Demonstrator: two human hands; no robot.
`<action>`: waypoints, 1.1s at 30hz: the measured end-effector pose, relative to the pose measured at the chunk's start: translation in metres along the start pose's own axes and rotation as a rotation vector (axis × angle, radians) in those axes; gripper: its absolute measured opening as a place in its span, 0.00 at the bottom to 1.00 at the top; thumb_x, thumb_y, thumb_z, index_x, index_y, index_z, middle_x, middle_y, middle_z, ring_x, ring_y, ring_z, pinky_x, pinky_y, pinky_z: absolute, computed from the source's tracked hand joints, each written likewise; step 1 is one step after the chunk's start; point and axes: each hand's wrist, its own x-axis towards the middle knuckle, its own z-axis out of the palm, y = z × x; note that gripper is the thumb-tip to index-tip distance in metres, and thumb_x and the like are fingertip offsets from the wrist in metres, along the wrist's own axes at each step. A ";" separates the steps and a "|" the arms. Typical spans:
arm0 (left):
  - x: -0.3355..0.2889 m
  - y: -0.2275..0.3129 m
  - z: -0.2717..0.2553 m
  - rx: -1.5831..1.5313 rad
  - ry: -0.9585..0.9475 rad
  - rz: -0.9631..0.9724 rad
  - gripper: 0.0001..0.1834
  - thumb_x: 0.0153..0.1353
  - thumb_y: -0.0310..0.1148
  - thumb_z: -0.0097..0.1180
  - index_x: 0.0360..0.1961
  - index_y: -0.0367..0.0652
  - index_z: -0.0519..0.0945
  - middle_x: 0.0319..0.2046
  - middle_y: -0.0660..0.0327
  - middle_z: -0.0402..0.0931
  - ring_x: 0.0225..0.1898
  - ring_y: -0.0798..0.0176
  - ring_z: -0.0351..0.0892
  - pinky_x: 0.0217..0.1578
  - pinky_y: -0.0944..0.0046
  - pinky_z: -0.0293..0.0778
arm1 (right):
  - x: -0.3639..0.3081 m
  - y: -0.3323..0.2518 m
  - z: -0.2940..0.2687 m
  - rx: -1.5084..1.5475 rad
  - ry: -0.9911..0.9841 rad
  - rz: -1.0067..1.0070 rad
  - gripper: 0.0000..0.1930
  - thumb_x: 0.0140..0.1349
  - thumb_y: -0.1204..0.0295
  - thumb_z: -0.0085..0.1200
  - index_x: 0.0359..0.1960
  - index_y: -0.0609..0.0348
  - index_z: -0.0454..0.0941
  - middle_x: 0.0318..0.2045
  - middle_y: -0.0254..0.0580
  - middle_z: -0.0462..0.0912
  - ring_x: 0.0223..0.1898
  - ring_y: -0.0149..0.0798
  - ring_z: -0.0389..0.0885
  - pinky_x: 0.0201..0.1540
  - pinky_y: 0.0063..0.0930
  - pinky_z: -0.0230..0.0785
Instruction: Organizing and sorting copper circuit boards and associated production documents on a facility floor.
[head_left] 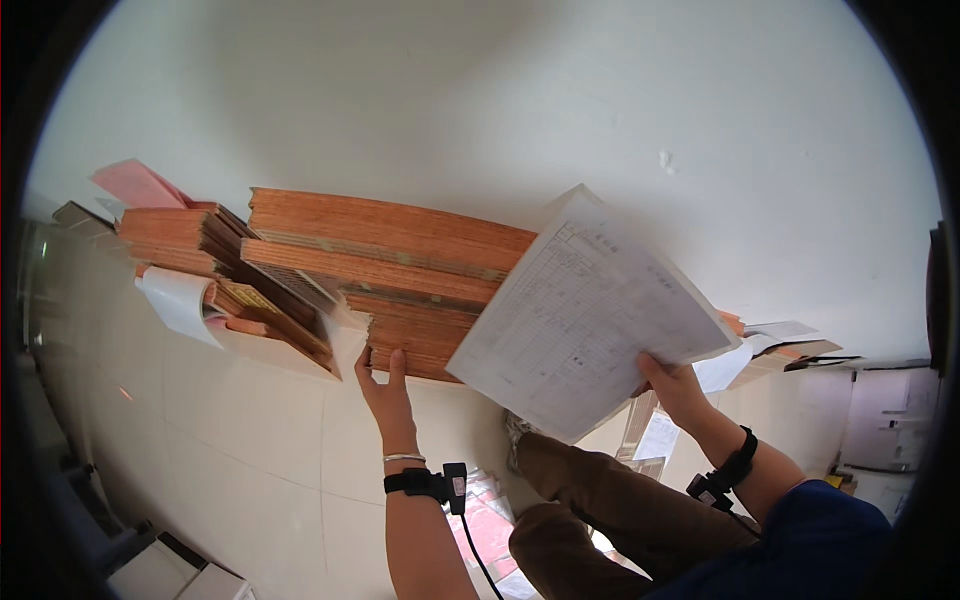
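My right hand (674,390) grips a sheaf of white paper (590,320) by its lower right edge, the thumb on top. A printed table with handwriting covers the top sheet. The sheaf is tilted and hides part of a row of orange-brown, wood-coloured stacks (400,238). At the near left corner of the lower stack (420,338), my left hand (388,395) has its thumb and fingers apart against the edge. Beside those fingers a pale flap (348,338) stands out. What the stacks are made of is hard to tell.
A white wall (620,110) rises behind the stacks. More brown bundles (165,235) with pink and white papers lie at the left. Papers (780,335) stick out at the far right. Pink packets (482,515) lie on the tiled floor by my legs. A white box (155,575) stands lower left.
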 end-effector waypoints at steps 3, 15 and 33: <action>0.002 -0.004 -0.001 -0.053 -0.013 -0.007 0.30 0.56 0.38 0.60 0.55 0.35 0.64 0.55 0.51 0.64 0.59 0.56 0.58 0.61 0.59 0.51 | -0.002 -0.006 0.004 0.010 -0.006 0.021 0.13 0.64 0.70 0.47 0.45 0.68 0.69 0.35 0.41 0.76 0.30 0.33 0.77 0.30 0.26 0.74; -0.001 -0.009 -0.019 0.030 -0.051 0.002 0.28 0.55 0.35 0.60 0.55 0.37 0.66 0.53 0.54 0.65 0.56 0.58 0.63 0.56 0.58 0.59 | -0.011 -0.008 -0.011 0.009 0.027 -0.054 0.11 0.64 0.73 0.48 0.45 0.65 0.70 0.37 0.34 0.75 0.39 0.28 0.72 0.42 0.24 0.67; -0.004 -0.028 -0.038 -0.062 -0.140 0.049 0.28 0.54 0.29 0.59 0.55 0.39 0.64 0.51 0.55 0.65 0.54 0.58 0.65 0.57 0.60 0.60 | 0.021 0.024 0.119 -0.313 -0.401 -0.426 0.21 0.49 0.73 0.56 0.49 0.54 0.75 0.51 0.43 0.74 0.52 0.46 0.73 0.54 0.32 0.65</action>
